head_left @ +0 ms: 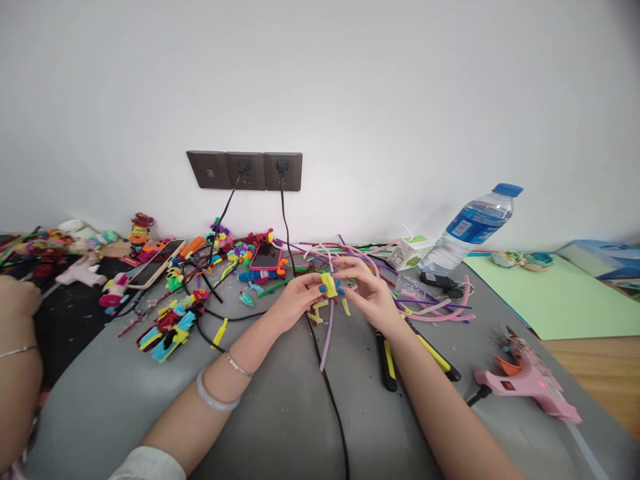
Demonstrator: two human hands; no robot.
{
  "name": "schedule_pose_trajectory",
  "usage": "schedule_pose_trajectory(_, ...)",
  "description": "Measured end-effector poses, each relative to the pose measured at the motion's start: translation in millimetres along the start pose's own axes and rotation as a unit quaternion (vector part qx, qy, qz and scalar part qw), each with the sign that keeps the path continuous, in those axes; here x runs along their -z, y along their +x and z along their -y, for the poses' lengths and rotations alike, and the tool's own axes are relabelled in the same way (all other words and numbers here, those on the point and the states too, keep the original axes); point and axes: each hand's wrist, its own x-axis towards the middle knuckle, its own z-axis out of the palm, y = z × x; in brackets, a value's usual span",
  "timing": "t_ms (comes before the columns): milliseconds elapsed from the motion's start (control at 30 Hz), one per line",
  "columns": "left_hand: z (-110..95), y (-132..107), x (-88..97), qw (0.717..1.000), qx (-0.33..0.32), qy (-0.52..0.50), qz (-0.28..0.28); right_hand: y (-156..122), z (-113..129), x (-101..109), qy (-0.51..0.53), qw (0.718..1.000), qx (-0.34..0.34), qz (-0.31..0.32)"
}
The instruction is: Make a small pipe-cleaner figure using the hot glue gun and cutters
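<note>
Between my two hands is a small yellow piece of folded pipe cleaner (329, 285). The thumb and fingertips of my left hand (295, 303) are closed on its left side. From the right, the thumb and a finger of my right hand (370, 297) pinch it, while the other fingers curve above. A lilac pipe cleaner (327, 343) runs down just below the hands. Short yellow pieces (316, 312) lie on the grey table (280, 413) beneath them. Black-and-yellow handled pliers (387, 363) lie partly under my right forearm.
A pink glue gun (530, 387) lies at right, near green paper (560, 300). A tilted water bottle (475, 227), drink carton (411, 252) and car key (440, 283) are behind. Fuzzy figures (170, 327), phones (157, 263) and black cables (333, 393) spread leftward. Another person's arm (17, 373) is far left.
</note>
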Motion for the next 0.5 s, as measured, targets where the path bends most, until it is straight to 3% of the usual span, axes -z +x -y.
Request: schedule_pose_trajectory(500,0.1,-0.1,0.5,1.0,0.006,0.009,0.003,-0.6,0.0,-0.2,0.0,1.0,0.01,0.007)
